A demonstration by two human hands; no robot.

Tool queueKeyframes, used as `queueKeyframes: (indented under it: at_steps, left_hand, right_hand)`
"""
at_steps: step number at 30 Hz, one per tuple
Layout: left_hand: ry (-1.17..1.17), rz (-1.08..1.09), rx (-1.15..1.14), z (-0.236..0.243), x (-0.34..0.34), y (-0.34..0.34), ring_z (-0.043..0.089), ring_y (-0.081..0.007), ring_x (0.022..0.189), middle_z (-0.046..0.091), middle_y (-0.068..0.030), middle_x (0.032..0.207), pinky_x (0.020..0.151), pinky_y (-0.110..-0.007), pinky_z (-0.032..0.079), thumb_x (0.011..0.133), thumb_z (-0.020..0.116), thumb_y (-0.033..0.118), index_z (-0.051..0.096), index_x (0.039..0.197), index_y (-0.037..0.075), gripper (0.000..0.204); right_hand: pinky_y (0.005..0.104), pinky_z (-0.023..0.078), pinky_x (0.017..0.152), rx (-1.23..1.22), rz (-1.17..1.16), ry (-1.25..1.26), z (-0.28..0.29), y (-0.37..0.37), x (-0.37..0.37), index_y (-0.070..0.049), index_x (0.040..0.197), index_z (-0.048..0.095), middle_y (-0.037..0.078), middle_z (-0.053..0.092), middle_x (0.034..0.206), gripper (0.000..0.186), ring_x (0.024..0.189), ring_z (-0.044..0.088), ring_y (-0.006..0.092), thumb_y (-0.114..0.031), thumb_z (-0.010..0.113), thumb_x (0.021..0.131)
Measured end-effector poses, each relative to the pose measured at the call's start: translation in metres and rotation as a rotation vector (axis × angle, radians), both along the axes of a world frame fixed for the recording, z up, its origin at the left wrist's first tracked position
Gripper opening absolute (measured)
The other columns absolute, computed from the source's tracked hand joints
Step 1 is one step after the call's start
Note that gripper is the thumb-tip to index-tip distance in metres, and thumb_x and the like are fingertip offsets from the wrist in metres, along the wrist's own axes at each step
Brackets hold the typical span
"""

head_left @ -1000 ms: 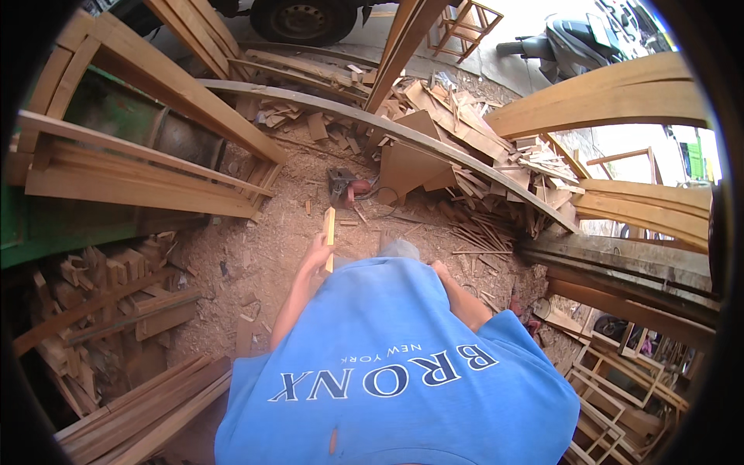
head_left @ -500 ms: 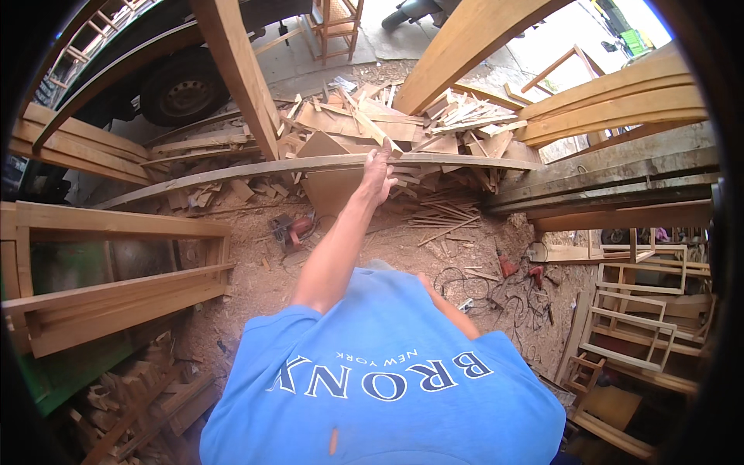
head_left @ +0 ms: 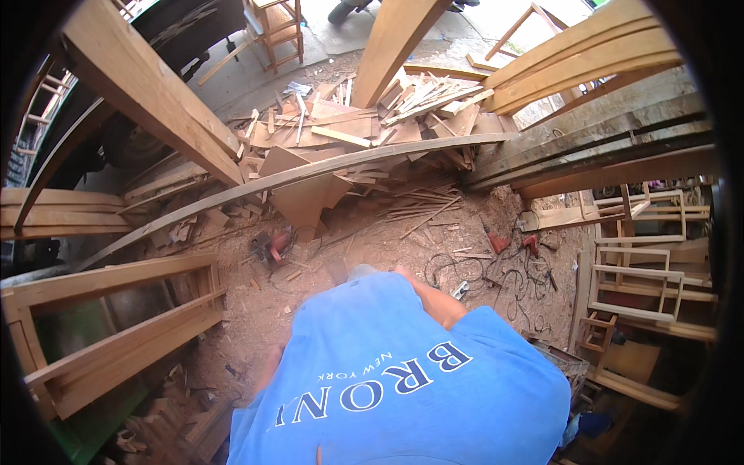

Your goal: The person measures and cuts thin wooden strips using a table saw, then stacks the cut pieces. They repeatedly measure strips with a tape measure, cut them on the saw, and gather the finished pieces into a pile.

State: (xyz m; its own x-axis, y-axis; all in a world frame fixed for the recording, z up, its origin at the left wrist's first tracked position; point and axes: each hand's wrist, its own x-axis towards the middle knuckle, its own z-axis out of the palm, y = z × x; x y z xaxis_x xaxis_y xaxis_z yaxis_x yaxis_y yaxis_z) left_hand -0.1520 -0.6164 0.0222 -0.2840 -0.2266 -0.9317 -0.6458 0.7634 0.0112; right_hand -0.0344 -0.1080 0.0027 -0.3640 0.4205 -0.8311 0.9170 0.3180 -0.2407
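Note:
A strip of my left arm (head_left: pixel 269 366) shows beside my blue shirt (head_left: pixel 387 364); the left hand itself is hidden. My right forearm (head_left: pixel 435 301) is bent in front of me. Its hand end (head_left: pixel 403 273) lies partly behind the shirt, fingers not distinguishable. Just left of it a blurred brown shape (head_left: pixel 337 269) shows at the shirt's edge; I cannot tell what it is. Ahead, a pale wood strip (head_left: pixel 341 137) rests on a heap of offcuts (head_left: pixel 325 116), behind a long curved-looking plank (head_left: pixel 310 168).
A red power tool (head_left: pixel 271 246) sits on the sawdust floor, with more red tools (head_left: pixel 498 242) and tangled cables (head_left: pixel 508 283) at right. Wooden frames (head_left: pixel 635 283) stand far right. A wooden frame structure (head_left: pixel 116 310) is at left; upright timber beams (head_left: pixel 147 89) rise ahead.
My left hand has come back from the offcut heap and out of sight, away from the pale strip, which now lies on the heap. The view has turned and shifted right.

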Motion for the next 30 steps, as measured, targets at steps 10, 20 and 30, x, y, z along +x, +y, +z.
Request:
queueKeyframes:
  at_steps: [10, 20, 30]
  left_hand:
    - [0.405, 0.7, -0.012, -0.044, 0.074, 0.012, 0.071, -0.027, 0.088, 0.07, -0.0111, 0.111, 0.076, -0.038, 0.057, 0.081, 0.07, 0.025, 0.071, 0.11, 0.012, 0.032]
    - [0.739, 0.652, 0.356, 0.013, 0.06, -0.01, 0.067, -0.0175, 0.087, 0.069, -0.0103, 0.097, 0.075, -0.031, 0.055, 0.09, 0.068, 0.018, 0.062, 0.119, 0.0, 0.035]
    - [0.447, 1.276, 0.078, -0.013, 0.261, -0.125, 0.067, -0.0185, 0.073, 0.068, -0.0069, 0.085, 0.056, -0.034, 0.055, 0.083, 0.059, 0.012, 0.067, 0.1, 0.006, 0.019]
  right_hand:
    - [0.0418, 0.053, 0.088, -0.031, 0.609, 0.024, 0.021, -0.013, -0.08, -0.012, 0.108, 0.074, 0.022, 0.071, 0.105, 0.05, 0.104, 0.068, 0.0339, -0.042, 0.077, 0.068]
    - [0.0402, 0.055, 0.088, 0.033, 0.957, 0.164, 0.057, -0.164, -0.146, -0.013, 0.112, 0.071, 0.02, 0.071, 0.106, 0.05, 0.102, 0.069, 0.0329, -0.036, 0.074, 0.069]
    - [0.0421, 0.053, 0.089, -0.035, 1.244, 0.287, 0.072, -0.309, -0.142, -0.01, 0.112, 0.07, 0.021, 0.07, 0.107, 0.045, 0.102, 0.067, 0.0362, -0.029, 0.07, 0.071]
